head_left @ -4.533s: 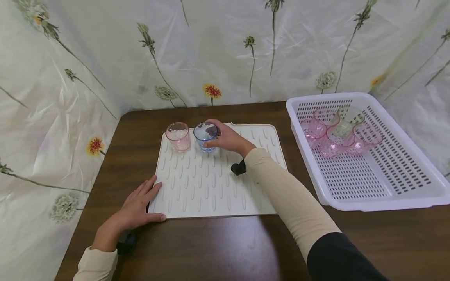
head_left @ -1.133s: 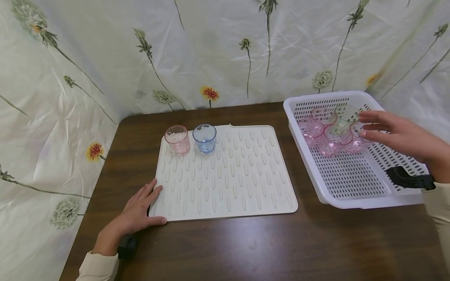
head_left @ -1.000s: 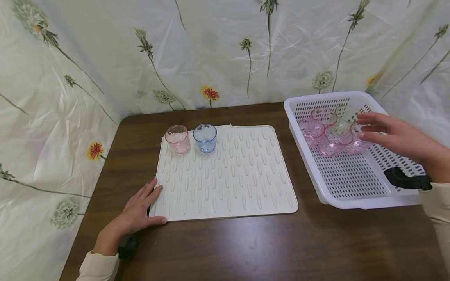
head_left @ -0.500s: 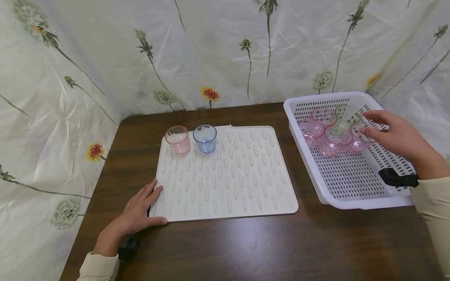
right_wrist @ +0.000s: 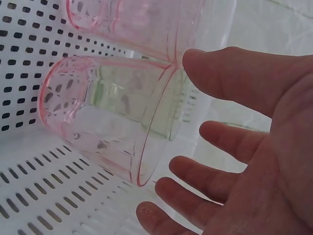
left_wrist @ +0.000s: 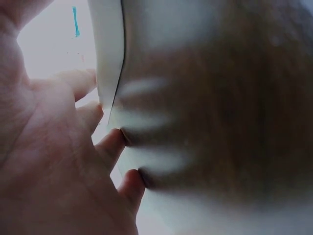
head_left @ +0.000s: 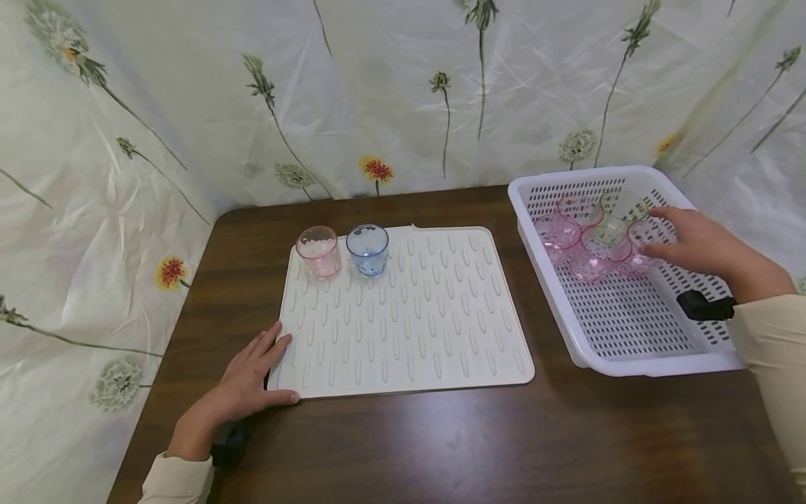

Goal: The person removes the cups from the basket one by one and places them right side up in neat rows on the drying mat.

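My left hand (head_left: 242,381) rests at the left edge of the white ribbed mat (head_left: 409,336), fingers spread and thumb at its near corner. On the mat's far left stand a pink glass (head_left: 321,260) and, to its right, a blue glass (head_left: 368,255). Over the white basket (head_left: 630,367) is my right hand (head_left: 705,245), beside the rightmost pink glass (head_left: 639,262). In the right wrist view, the thumb is close to the rim of that pink-edged glass (right_wrist: 98,122); the fingers are spread apart from it. Whether the thumb touches is unclear.
Several more pink glasses (head_left: 592,262) and a pale green glass (head_left: 623,203) cluster at the basket's far left. The basket stands right of the mat on the dark wooden table (head_left: 415,448). A flowered sheet (head_left: 409,91) hangs behind and to the left.
The right hand set the blue glass on the mat and let go, then went right to the basket. Lately it has lowered slightly towards the pink glass. The left hand stays still.
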Action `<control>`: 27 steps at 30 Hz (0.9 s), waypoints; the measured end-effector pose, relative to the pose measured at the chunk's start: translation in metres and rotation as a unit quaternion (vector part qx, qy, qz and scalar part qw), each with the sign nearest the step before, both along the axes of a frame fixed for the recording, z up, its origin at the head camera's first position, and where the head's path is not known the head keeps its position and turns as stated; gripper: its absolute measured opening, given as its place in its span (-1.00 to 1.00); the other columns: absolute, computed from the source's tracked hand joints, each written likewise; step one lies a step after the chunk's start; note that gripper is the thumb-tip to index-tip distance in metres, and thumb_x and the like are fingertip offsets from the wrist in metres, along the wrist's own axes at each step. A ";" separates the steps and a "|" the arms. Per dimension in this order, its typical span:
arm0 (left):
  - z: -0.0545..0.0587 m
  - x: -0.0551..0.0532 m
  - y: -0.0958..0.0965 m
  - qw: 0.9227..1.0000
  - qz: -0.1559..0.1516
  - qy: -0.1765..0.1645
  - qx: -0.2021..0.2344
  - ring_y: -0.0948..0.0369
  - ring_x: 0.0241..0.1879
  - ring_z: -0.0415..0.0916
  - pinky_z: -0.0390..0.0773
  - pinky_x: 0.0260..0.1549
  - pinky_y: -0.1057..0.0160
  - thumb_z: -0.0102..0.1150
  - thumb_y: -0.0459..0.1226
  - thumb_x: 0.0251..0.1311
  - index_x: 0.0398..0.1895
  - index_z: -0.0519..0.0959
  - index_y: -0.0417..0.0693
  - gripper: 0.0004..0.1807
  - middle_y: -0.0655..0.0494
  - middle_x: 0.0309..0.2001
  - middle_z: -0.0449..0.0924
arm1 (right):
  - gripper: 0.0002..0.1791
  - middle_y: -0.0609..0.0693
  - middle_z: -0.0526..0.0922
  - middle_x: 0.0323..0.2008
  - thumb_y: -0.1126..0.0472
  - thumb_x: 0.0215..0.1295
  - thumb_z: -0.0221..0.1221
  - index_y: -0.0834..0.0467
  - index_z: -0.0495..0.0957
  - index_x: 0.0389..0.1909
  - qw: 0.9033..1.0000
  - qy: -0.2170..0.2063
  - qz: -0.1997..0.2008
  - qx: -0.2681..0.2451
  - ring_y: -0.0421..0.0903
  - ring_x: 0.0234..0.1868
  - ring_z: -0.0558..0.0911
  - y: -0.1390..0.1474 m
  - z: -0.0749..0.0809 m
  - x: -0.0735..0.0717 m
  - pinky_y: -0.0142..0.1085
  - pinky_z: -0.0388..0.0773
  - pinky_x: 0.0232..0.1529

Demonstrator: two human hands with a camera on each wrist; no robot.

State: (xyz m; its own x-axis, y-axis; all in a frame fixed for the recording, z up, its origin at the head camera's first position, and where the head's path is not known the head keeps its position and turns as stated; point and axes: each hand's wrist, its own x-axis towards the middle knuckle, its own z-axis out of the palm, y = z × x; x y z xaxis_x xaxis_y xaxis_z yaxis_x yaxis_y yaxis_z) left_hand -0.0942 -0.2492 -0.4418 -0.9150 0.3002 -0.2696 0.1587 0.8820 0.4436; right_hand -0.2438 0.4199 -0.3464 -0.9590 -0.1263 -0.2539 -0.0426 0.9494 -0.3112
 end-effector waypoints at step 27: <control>0.000 0.000 0.000 1.000 0.000 -0.005 -0.006 -0.32 0.53 -0.14 0.02 0.36 -0.44 0.39 0.20 -0.01 0.55 0.08 -0.14 0.16 -0.22 0.61 -0.21 | 0.12 0.63 -0.08 0.41 0.10 0.28 0.27 0.43 -0.33 0.51 0.998 -0.058 -0.015 -0.036 0.62 0.31 0.07 0.008 -0.013 -0.010 0.49 0.16 0.20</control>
